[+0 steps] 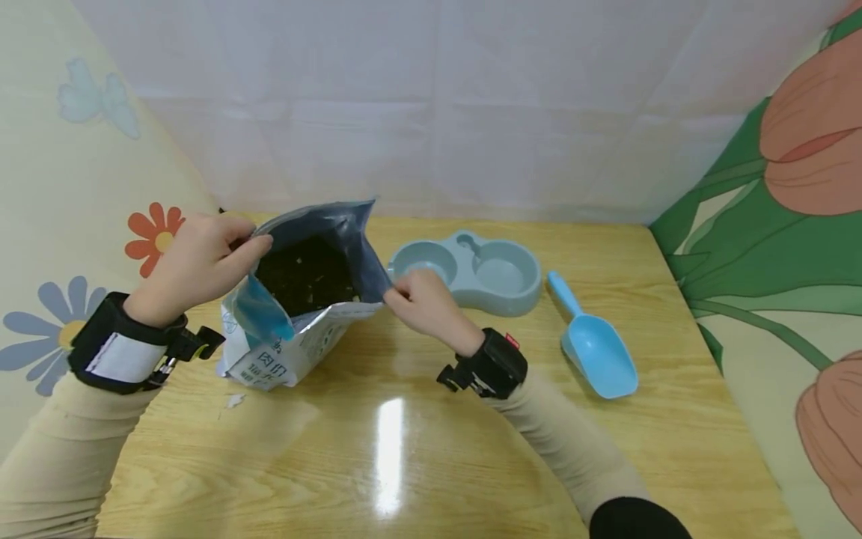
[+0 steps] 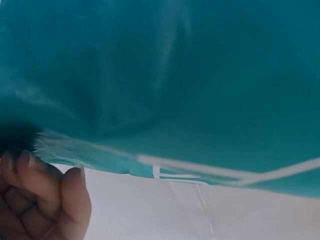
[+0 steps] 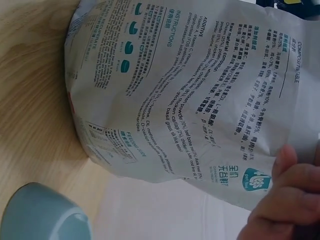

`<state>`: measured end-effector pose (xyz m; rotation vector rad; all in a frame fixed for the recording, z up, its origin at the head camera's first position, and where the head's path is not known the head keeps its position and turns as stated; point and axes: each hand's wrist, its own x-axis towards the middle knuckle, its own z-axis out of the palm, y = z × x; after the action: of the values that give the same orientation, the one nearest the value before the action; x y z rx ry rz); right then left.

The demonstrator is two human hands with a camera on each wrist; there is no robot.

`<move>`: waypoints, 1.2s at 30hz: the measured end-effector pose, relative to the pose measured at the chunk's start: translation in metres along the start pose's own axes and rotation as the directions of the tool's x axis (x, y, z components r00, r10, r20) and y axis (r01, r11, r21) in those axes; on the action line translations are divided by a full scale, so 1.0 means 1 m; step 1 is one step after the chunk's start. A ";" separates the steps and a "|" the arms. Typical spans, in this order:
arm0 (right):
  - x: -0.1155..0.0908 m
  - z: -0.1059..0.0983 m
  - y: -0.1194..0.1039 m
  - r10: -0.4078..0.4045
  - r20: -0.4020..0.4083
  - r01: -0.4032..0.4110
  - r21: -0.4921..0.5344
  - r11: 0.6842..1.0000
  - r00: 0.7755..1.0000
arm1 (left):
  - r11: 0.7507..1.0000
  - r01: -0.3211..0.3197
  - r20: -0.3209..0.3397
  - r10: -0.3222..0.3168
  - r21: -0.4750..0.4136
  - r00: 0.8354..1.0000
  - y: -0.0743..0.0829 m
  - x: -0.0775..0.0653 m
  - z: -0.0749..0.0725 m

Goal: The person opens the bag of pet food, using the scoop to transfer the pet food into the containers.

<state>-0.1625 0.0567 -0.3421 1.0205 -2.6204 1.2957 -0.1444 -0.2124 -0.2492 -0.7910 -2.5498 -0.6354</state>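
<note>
A pet food bag [image 1: 296,352] stands on the table at left, its mouth spread wide. Dark brown food [image 1: 306,277] with small pale bits shows inside. My left hand [image 1: 209,258] pinches the bag's left upper edge between thumb and fingers. At the opposite corner, my right hand [image 1: 431,307] grips the right upper edge. The left wrist view is mostly filled by the bag's teal side [image 2: 175,90], with curled fingers [image 2: 72,200] at the lower left. Printed text covers the white side [image 3: 175,100] in the right wrist view.
Behind my right hand sits a grey-blue double pet bowl [image 1: 508,303]. A light blue scoop [image 1: 599,355] lies to its right. One small white scrap [image 1: 234,401] is on the wooden table [image 1: 303,464] near the bag. A white cloth [image 1: 431,150] hangs behind, with patterned panels at both sides.
</note>
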 end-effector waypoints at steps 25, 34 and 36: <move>-0.020 0.012 0.014 0.097 -0.044 -0.095 0.034 0.995 0.994 | 0.996 -0.067 0.068 0.071 -0.061 0.995 0.020 0.000 0.024; -0.028 0.003 0.016 0.091 -0.088 -0.086 0.057 0.995 0.992 | 0.995 -0.056 0.072 0.062 -0.079 0.995 0.022 -0.001 0.026; -0.032 -0.001 0.020 0.090 -0.096 -0.087 0.035 0.996 0.991 | 0.995 -0.054 0.074 0.060 -0.078 0.995 0.022 -0.002 0.025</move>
<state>-0.1494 0.0829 -0.3649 0.8311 -2.6073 1.3706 -0.1353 -0.1835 -0.2640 -0.9268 -2.5742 -0.7007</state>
